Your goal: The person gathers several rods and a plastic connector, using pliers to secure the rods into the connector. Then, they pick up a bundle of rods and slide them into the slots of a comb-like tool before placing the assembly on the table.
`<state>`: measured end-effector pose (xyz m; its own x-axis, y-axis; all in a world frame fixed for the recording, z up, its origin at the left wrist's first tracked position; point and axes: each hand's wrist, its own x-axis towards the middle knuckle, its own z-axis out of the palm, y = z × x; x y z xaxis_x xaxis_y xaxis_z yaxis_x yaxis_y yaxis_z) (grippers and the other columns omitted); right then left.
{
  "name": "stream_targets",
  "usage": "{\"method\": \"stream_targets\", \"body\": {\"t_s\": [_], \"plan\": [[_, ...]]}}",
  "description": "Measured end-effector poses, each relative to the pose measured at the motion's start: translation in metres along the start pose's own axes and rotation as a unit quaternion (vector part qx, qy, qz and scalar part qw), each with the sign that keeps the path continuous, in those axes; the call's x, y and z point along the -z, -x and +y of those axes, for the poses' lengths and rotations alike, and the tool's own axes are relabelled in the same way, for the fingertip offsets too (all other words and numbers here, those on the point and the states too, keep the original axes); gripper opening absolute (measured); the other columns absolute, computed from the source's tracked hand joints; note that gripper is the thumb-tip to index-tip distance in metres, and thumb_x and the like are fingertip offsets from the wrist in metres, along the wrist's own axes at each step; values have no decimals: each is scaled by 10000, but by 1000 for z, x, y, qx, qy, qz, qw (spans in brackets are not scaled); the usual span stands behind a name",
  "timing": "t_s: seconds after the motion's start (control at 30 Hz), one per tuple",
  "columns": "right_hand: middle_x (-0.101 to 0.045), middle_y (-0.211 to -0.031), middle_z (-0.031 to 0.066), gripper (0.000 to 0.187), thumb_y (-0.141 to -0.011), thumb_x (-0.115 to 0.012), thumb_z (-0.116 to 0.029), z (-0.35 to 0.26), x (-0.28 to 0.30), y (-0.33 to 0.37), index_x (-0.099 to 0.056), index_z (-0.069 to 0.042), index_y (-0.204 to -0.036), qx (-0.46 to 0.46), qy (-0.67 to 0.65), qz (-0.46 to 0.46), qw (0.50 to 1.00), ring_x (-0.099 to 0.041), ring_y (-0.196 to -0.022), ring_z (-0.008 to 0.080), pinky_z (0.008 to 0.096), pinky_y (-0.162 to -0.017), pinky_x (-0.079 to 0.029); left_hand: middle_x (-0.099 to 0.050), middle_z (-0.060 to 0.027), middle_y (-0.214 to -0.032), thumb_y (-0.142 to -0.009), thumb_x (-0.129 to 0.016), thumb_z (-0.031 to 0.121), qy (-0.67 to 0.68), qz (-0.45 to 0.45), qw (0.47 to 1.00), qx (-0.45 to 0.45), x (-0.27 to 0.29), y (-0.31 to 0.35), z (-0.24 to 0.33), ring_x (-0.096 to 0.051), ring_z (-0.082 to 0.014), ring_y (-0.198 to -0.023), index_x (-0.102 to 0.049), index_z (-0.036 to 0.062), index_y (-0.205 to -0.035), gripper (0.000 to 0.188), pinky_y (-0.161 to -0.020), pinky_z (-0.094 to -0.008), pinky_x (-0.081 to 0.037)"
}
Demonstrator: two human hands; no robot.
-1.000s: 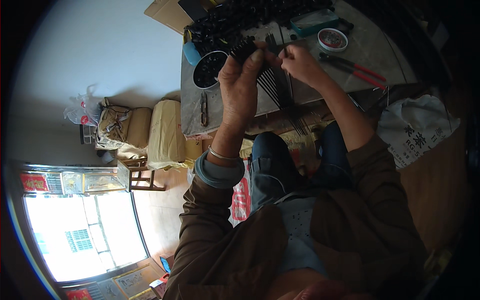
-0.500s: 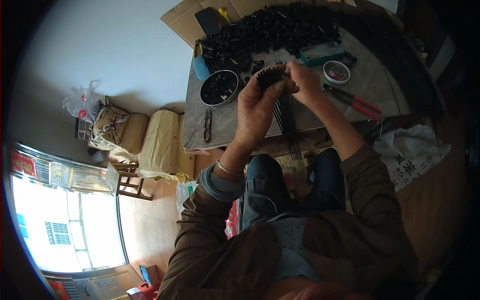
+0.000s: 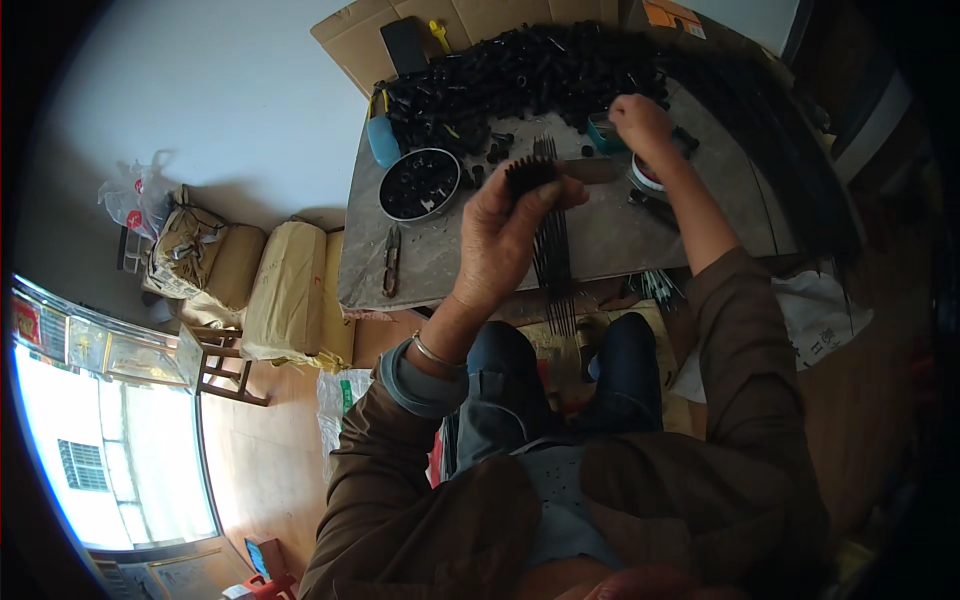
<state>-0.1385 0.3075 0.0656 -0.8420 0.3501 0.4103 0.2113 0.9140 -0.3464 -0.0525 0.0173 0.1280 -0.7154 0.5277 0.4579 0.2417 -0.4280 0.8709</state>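
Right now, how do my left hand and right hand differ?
Your left hand grips a black toothed bundle; your right hand appears over the teal tray, and whether it holds anything is unclear. A bangle sits behind the left hand; none shows behind the right hand. Both hands are ungloved and over the table.

A heap of parts (image 3: 520, 70) is spread along the far side of the surface (image 3: 620, 220), with cardboard (image 3: 350, 45) set behind it. At the left, a bowl (image 3: 432, 215) is placed before the heap, and snips (image 3: 391, 262) are laid nearer. Rods (image 3: 553, 250) are laid across the near edge, overhanging it; beside them, a bundle (image 3: 527, 175) is held in the left grip (image 3: 503, 228). The right grip (image 3: 643, 125) is held at a tray (image 3: 600, 132) on the right, with a tub (image 3: 647, 180) placed just nearer, partly hidden by the forearm. Left of the surface, wrapped bales (image 3: 285, 290) are set, with a stool (image 3: 225, 365) nearer.
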Motion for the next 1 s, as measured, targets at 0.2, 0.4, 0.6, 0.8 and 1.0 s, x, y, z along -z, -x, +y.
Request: {"method": "stream_targets", "body": {"t_s": [0.2,0.4,0.6,0.8,1.0], "plan": [[-656,-935,58,119,-791,-643,-196,6,8,-11,-681,-113,-869,-5,78,-147,986,-629,-900,251,378,-765,-488,-669,-86,-951,-935,-519,21,28,0,1000,14,-1,-1,-1,-645,-168,-924,-594,-4,-1063,150,-857,-316,-528],[-594,-827,56,69,-816,-631,-173,22,6,-11,-625,-108,-839,129,90,-23,987,-614,-832,252,394,-700,-483,-672,-87,-969,-935,-526,24,67,3,997,25,3,-3,-3,-647,-166,-916,-596,7,-1088,169,-861,-316,-528],[-620,-832,29,31,-854,-600,-114,-11,47,2,-604,-87,-839,127,-47,115,984,-626,-791,213,347,-674,-488,-672,-83,-973,-941,-526,41,81,0,997,18,4,-4,-9,-646,-164,-907,-584,10,-1113,183,-842,-313,-529],[-563,-831,23,59,-877,-584,-55,-106,132,81,-603,-21,-921,229,-346,-18,910,-539,-738,94,246,-686,-452,-671,-76,-955,-948,-520,54,80,11,997,17,3,-4,-7,-644,-159,-897,-573,13,-1127,191,-841,-311,-526],[-554,-829,44,115,-822,-605,86,-122,145,109,-603,16,-913,294,-320,-1,900,-576,-752,113,224,-664,-478,-674,-80,-935,-951,-513,64,51,11,999,6,5,-4,-9,-654,-174,-885,-574,17,-1136,200,-834,-316,-527]]}}
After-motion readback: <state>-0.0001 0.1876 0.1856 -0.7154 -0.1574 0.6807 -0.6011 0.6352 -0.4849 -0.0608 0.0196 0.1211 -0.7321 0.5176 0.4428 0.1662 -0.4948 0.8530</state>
